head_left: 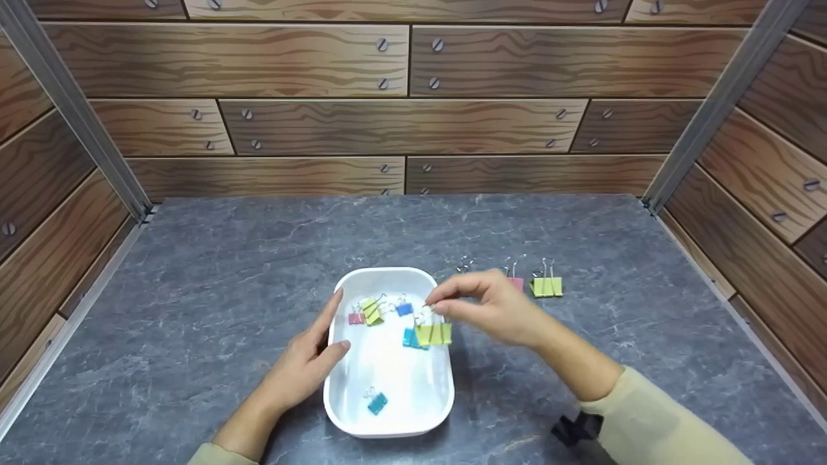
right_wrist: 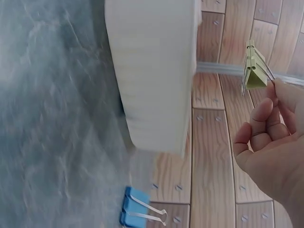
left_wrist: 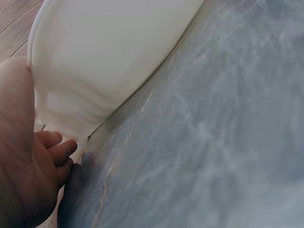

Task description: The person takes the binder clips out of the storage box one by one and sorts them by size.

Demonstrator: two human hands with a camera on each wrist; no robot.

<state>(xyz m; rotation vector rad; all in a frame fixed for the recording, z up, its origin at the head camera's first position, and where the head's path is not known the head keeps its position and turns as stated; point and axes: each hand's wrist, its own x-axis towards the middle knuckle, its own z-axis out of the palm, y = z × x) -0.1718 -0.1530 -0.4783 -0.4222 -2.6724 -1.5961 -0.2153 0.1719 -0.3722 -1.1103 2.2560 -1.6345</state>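
Observation:
My right hand (head_left: pixel 494 307) pinches a wire handle of a yellow-green binder clip (head_left: pixel 433 334) between thumb and index finger, over the right side of a white container (head_left: pixel 389 431). In the right wrist view, the clip (right_wrist: pixel 256 71) hangs from those fingertips beside the container wall (right_wrist: pixel 149 71). My left hand (head_left: pixel 300 365) rests at the container's left rim, its thumb over the edge and index finger fairly straight. Inside lie a pink clip (head_left: pixel 356 318), a yellow-green clip (head_left: pixel 372 311), a blue clip (head_left: pixel 404 309) and two teal clips, one (head_left: pixel 377 403) near the front.
Right of the container, a yellow-green binder clip (head_left: pixel 547 287) and a pink one (head_left: pixel 515 283) stand on the grey marbled table (head_left: pixel 245 258). The right wrist view shows a blue clip (right_wrist: pixel 134 209) there too. Wood-patterned walls (head_left: pixel 400 126) enclose the back and sides.

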